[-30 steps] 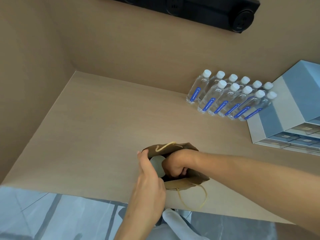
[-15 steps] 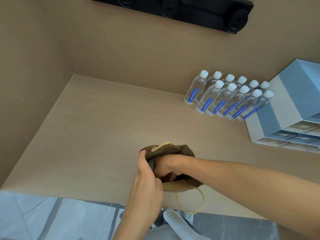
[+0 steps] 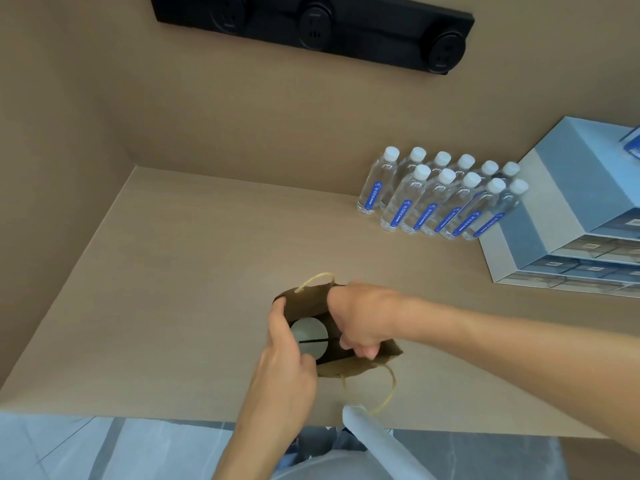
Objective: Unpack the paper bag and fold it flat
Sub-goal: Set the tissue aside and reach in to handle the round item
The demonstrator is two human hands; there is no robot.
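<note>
arms: bare, no sleeves | wrists: nothing worn (no watch) | clothing (image 3: 311, 469): pale grey

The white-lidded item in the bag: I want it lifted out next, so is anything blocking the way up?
Nothing visible does. The white-lidded item sits exposed in the open mouth of the paper bag, which the left hand and right hand hold apart at opposite sides.

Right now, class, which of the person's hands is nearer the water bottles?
Right. The right hand grips the paper bag's rim on the side facing the water bottles; the left hand holds the opposite side, farther away.
</note>
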